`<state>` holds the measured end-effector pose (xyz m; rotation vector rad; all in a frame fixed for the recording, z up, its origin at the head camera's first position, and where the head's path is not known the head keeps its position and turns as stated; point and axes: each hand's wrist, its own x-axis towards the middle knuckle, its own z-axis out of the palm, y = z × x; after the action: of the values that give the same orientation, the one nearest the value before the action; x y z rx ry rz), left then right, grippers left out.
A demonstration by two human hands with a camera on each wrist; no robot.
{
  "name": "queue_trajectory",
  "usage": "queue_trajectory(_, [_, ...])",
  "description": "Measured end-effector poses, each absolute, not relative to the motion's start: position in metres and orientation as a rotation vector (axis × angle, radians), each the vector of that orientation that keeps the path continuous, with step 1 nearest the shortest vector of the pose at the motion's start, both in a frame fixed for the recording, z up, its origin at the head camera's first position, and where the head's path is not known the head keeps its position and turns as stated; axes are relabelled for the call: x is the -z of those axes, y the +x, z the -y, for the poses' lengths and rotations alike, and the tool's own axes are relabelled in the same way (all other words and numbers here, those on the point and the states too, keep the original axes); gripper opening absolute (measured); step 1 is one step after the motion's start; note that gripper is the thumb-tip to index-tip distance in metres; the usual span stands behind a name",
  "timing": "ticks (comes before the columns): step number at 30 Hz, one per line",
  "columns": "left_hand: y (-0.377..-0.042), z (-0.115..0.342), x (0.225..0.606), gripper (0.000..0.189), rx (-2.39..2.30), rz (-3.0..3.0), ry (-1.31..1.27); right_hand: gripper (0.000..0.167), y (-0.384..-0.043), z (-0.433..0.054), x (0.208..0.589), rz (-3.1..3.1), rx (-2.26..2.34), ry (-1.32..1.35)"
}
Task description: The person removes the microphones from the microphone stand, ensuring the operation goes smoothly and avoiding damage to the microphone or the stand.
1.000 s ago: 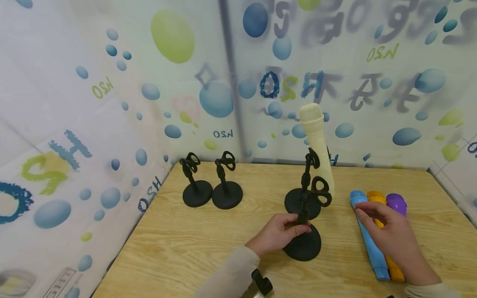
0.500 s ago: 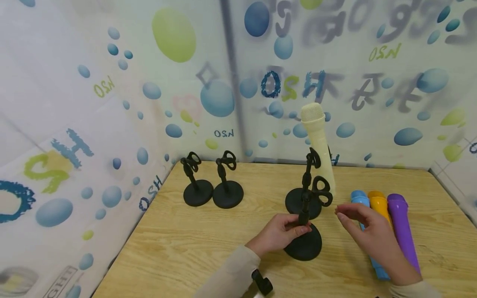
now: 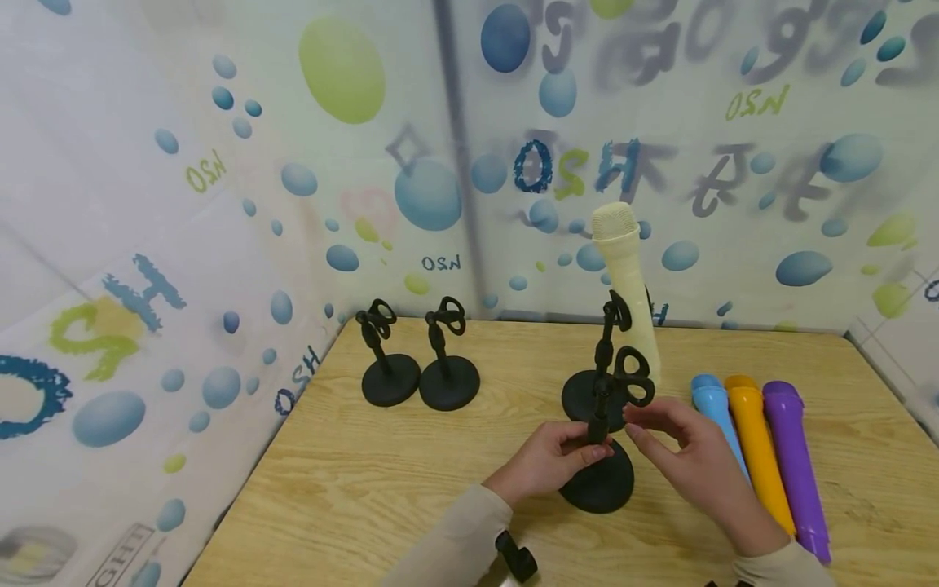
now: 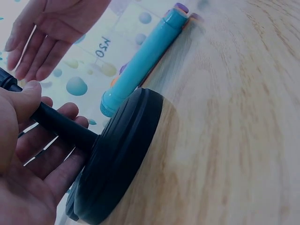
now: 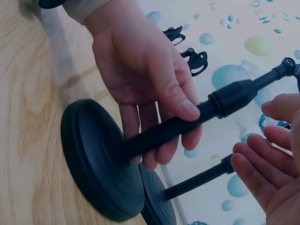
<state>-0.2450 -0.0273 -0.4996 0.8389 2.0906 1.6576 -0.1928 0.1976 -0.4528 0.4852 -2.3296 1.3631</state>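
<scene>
Left hand (image 3: 550, 461): I have it pinching the pole of the near black stand (image 3: 599, 424), lower middle of the head frame, thumb and fingers closed round the shaft above the round base. Looks like a steadying hold. Base appears to sit on the wooden table (image 3: 352, 489). Gripping low leaves the empty clip (image 3: 632, 377) uncovered, probably why the hand is there.

Right hand (image 3: 685, 456): holds nothing, fingers loosely bent, moderate gap to the thumb, just right of the same pole. Contact with the stand: can't tell from the head view; both wrist views show that palm empty.

Directly behind, right of centre: rear stand (image 3: 578, 399) with the cream microphone (image 3: 631, 285), tilted, head up; looks seated in its clip, lower part partly hidden. Right of frame: blue microphone (image 3: 715, 408), orange microphone (image 3: 759, 440), purple microphone (image 3: 800, 465) lying side by side, heads away from the person, likely lined up for easy picking. Left of centre at the table's back: two spare stands (image 3: 449, 383), bases side by side, clips empty, presumably parked out of the way.

Writing: wall sheet (image 3: 242, 98) carries mirrored "H2O", large at upper middle and left edge, smaller copies around. Lower-left corner ends in "GHT", start unclear. Grey characters upper right: I can't read them. No brand legible on microphones or stands.
</scene>
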Motion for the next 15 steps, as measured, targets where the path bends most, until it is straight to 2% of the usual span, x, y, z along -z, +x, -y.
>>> queue_trajectory(5, [-0.245,0.028,0.5,0.029,-1.663,-2.078,0.833,0.03,-0.195,-0.19,0.453,2.295,-1.377,0.527])
queue_trajectory(15, [-0.245,0.028,0.499,0.031,-1.682,-2.076,0.848,0.03,-0.197,-0.174,0.452,2.321,-1.424,0.54])
